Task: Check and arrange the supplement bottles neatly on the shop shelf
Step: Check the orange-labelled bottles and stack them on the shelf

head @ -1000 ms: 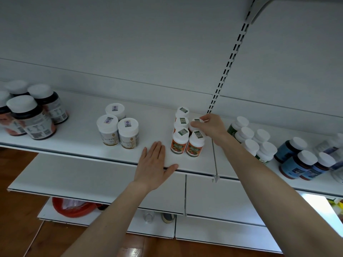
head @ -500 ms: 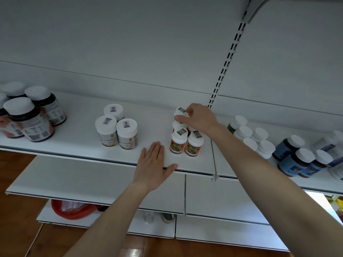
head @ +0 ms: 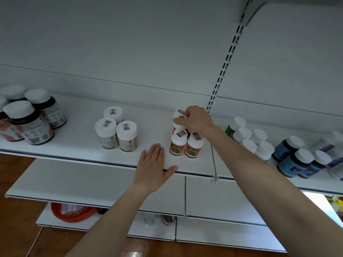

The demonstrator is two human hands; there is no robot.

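Your right hand [head: 196, 120] grips the cap of a rear orange-label bottle [head: 176, 125], with the front pair [head: 178, 145] just in front of that hand. Left hand [head: 154, 164] lies flat, fingers [head: 156, 152] straight, on the shelf [head: 74, 145] edge. I'd say this cluster's nearly squared; the blue bottles [head: 297, 158] far right look untidy.

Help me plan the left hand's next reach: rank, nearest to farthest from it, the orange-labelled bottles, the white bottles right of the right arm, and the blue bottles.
1. Orange-labelled white-capped bottles: just right of the left hand, level with its fingers.
2. White plastic bottles with white caps: farther right, beyond the right forearm.
3. Blue white-capped bottles: at the shelf's far right.
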